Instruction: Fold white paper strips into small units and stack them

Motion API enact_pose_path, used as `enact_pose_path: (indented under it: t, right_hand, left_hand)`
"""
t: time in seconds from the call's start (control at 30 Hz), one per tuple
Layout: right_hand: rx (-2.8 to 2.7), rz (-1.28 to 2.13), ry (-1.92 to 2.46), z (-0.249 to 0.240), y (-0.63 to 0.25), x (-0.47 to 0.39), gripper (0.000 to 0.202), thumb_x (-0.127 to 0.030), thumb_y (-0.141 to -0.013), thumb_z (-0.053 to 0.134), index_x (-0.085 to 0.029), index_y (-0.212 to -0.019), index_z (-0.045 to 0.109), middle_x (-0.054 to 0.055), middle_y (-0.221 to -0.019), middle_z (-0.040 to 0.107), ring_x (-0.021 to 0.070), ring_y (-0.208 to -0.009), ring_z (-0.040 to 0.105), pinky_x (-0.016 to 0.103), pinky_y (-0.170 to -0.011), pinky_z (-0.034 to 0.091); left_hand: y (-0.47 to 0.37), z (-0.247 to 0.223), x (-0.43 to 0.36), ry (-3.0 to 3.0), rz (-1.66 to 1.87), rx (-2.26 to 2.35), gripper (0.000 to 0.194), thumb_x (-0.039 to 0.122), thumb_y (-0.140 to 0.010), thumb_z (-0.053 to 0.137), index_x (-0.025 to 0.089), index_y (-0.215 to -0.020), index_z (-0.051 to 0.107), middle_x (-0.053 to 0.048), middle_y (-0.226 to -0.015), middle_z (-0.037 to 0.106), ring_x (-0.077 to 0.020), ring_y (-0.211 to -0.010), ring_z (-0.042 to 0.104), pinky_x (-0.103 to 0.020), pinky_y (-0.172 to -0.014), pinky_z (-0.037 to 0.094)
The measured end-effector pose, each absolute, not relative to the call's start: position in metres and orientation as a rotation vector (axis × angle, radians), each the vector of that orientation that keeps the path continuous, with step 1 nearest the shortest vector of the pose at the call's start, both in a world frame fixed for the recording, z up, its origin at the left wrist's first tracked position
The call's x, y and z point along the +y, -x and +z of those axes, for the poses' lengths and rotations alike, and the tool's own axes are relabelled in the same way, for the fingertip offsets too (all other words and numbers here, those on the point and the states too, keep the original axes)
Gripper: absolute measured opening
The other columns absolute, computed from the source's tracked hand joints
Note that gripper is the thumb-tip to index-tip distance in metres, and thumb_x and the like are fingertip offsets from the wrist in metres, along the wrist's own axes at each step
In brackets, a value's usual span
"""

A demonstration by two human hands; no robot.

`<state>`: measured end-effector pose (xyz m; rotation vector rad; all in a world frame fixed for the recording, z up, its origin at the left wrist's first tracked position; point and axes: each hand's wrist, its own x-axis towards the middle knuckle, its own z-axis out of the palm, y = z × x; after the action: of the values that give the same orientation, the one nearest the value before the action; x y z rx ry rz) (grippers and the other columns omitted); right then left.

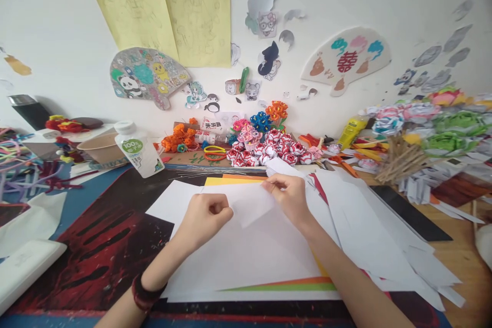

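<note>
My left hand [207, 215], with a dark band on its wrist, is closed over the left part of the white sheets; what its fingers hold, if anything, is too small to name. Between the thumb and fingers of my right hand [288, 195] is the corner of a small white piece of paper [251, 207]. That piece hangs down to the left, above a large white sheet [246, 261]. Under the large sheet, edges of green [300, 287], orange and yellow paper show. Another white sheet [172, 202] juts out at the upper left.
White papers [369, 215] spread at the right beside a black strip [411, 212]. Paper flowers [277, 148] line the wall. A white bottle [138, 148] and a beige bowl [100, 147] stand at the back left. A white case [28, 271] lies at the left edge.
</note>
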<state>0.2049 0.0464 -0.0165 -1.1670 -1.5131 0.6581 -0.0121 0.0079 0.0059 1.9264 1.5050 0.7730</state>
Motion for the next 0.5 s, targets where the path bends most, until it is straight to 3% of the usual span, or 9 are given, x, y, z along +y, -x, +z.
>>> enact_pose_path:
  t: [0.1,0.23,0.3,0.5]
  right_hand:
    - [-1.412,0.668,1.184,-0.015,-0.21,0.05,0.019,-0.03,-0.073,0.067,-0.013,-0.063,0.067,0.003,-0.06,0.063,0.0159,-0.057,0.055,0.025,-0.054,0.039]
    - [-1.444,0.78,1.141,-0.016,-0.205,0.049,0.022,-0.033,-0.074,0.068,-0.013,-0.067,0.068,0.004,-0.064,0.064,0.0168,-0.06,0.057,0.026,-0.056,0.041]
    - [-1.486,0.854,1.098,-0.018,-0.199,0.047,0.023,-0.035,-0.076,0.067,-0.013,-0.072,0.07,0.005,-0.069,0.066,0.0174,-0.064,0.058,0.026,-0.058,0.043]
    - [-1.693,1.004,1.069,-0.023,-0.196,0.048,0.022,-0.035,-0.079,0.065,-0.014,-0.08,0.071,0.004,-0.07,0.066,0.0148,-0.061,0.057,0.023,-0.053,0.04]
  left_hand:
    - [0.016,0.007,0.01,-1.913,0.878,1.521,0.016,0.02,-0.073,0.048,0.018,-0.058,0.051,0.005,-0.05,0.048,-0.0105,-0.051,0.044,-0.022,-0.053,0.032]
    - [0.014,0.002,0.012,-1.956,0.956,1.452,0.022,0.033,-0.086,0.047,0.019,-0.079,0.061,0.0,-0.075,0.066,-0.0133,-0.064,0.054,-0.023,-0.06,0.039]
    - [0.012,-0.001,0.013,-1.976,0.906,1.407,0.025,0.037,-0.088,0.046,0.019,-0.081,0.063,0.0,-0.08,0.067,-0.0138,-0.067,0.055,-0.023,-0.06,0.039]
    - [0.013,-0.004,0.014,-2.043,0.833,1.468,0.027,0.034,-0.089,0.045,0.019,-0.076,0.062,0.001,-0.068,0.061,-0.0128,-0.06,0.05,-0.023,-0.059,0.037]
